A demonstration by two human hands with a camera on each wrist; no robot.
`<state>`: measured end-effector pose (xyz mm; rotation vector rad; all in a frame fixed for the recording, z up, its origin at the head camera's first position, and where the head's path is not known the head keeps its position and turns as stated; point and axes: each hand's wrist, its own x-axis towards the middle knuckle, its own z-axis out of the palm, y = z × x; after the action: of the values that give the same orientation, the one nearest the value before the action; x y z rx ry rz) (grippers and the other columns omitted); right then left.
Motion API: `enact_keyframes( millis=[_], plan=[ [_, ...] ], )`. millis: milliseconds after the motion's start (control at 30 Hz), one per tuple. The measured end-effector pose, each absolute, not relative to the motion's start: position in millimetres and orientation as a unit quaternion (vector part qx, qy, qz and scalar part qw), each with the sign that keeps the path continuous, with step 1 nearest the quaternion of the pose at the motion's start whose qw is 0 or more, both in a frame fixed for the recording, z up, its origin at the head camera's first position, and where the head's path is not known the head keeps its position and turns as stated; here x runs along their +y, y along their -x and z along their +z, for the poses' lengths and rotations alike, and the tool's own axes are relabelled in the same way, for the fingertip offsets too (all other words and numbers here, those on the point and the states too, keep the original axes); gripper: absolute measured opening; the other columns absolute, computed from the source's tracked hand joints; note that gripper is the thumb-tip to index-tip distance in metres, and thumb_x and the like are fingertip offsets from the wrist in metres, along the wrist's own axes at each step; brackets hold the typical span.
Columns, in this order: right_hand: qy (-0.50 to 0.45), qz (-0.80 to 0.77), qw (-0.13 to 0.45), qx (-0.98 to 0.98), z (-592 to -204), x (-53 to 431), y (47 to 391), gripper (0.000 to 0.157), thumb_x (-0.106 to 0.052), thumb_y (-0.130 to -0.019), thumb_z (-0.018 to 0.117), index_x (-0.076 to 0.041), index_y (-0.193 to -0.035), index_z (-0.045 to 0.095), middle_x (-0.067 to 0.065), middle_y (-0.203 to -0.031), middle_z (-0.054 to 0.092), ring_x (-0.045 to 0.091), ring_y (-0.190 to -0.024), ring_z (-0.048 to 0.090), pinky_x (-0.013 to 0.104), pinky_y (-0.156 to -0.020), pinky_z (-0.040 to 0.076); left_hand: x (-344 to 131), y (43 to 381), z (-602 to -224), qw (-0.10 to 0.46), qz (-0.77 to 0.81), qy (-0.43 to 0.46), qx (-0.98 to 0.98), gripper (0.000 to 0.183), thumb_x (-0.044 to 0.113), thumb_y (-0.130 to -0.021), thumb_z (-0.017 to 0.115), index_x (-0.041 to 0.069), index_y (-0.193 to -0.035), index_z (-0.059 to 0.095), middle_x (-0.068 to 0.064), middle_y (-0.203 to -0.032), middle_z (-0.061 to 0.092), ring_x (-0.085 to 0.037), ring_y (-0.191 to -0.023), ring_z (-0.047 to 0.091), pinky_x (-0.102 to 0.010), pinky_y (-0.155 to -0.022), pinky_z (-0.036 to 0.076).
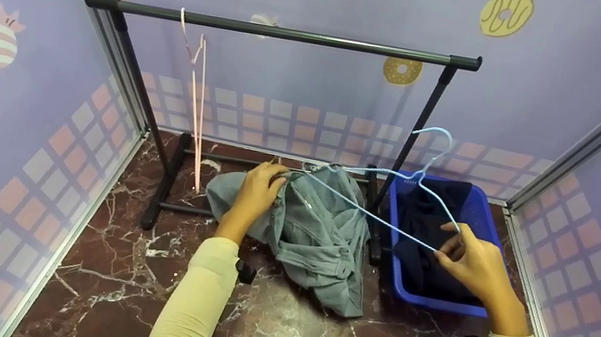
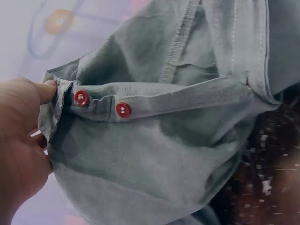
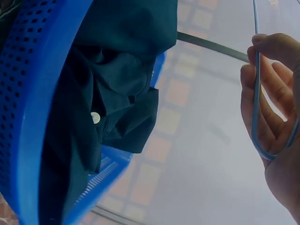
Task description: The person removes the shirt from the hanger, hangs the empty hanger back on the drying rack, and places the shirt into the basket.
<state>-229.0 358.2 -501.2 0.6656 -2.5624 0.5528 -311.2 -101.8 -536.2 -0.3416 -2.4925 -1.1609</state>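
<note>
Head view: left hand [image 1: 257,192] pinches the grey-green garment [image 1: 318,244] by the rack [image 1: 285,34], right hand [image 1: 475,265] grips the blue hanger [image 1: 420,176] near one corner, far end unclear; left wrist: garment looks soft, light, hold by red-buttoned band [image 2: 161,101]; right wrist: hanger seems stiff, hook cut off.

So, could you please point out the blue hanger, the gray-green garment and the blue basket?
Blue hanger [image 1: 420,176], head view: hook base.
Gray-green garment [image 2: 145,147], left wrist view: fabric panel.
Blue basket [image 3: 36,110], right wrist view: rim.
</note>
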Motion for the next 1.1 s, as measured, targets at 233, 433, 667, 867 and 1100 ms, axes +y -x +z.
enact_keyframes(
  millis=[233,433,667,867,1100],
  plan=[
    [-0.218,0.224,0.214,-0.926,-511,359,227,0.055,-0.007,-0.070,0.092,-0.009,-0.118,0.066,-0.014,-0.073,0.071,0.003,-0.057,0.064,0.014,-0.054,0.045,-95,305,-566,0.111,-0.347,0.122,-0.923,0.030,0.013,-0.096,0.072,0.005,-0.125,0.072,-0.018,-0.123,0.070,-0.039,-0.117,0.066,-0.052,-0.103,0.052],
    [-0.218,0.214,0.215,-0.927,-516,353,228,0.056,-0.010,-0.071,0.092,-0.011,-0.120,0.066,-0.014,-0.073,0.071,0.001,-0.058,0.063,0.022,-0.054,0.047,-94,295,-586,0.032,-0.263,0.132,-0.955,0.051,0.022,-0.099,0.070,0.009,-0.146,0.056,-0.021,-0.139,0.062,-0.043,-0.125,0.061,-0.057,-0.107,0.049],
    [-0.223,0.210,0.223,-0.925,-519,352,228,0.057,-0.010,-0.070,0.093,-0.011,-0.120,0.066,-0.013,-0.073,0.071,0.004,-0.056,0.063,0.026,-0.053,0.048,-96,291,-575,0.024,-0.281,0.131,-0.950,0.056,0.025,-0.101,0.067,0.007,-0.151,0.050,-0.020,-0.148,0.055,-0.042,-0.134,0.055,-0.056,-0.114,0.044],
    [-0.222,0.208,0.225,-0.926,-517,352,228,0.057,-0.011,-0.070,0.093,-0.011,-0.120,0.066,-0.013,-0.072,0.071,0.005,-0.056,0.064,0.028,-0.053,0.048,-96,288,-551,0.067,-0.299,0.148,-0.940,0.058,0.024,-0.101,0.067,0.007,-0.153,0.047,-0.022,-0.149,0.054,-0.042,-0.135,0.055,-0.056,-0.113,0.045],
    [-0.215,0.212,0.227,-0.926,-514,344,229,0.057,-0.010,-0.070,0.093,-0.010,-0.120,0.066,-0.010,-0.073,0.073,0.008,-0.057,0.066,0.034,-0.054,0.051,-92,282,-523,0.142,-0.304,0.170,-0.927,0.059,0.022,-0.100,0.068,0.005,-0.152,0.047,-0.020,-0.146,0.056,-0.040,-0.132,0.058,-0.052,-0.112,0.047]
  ],
)
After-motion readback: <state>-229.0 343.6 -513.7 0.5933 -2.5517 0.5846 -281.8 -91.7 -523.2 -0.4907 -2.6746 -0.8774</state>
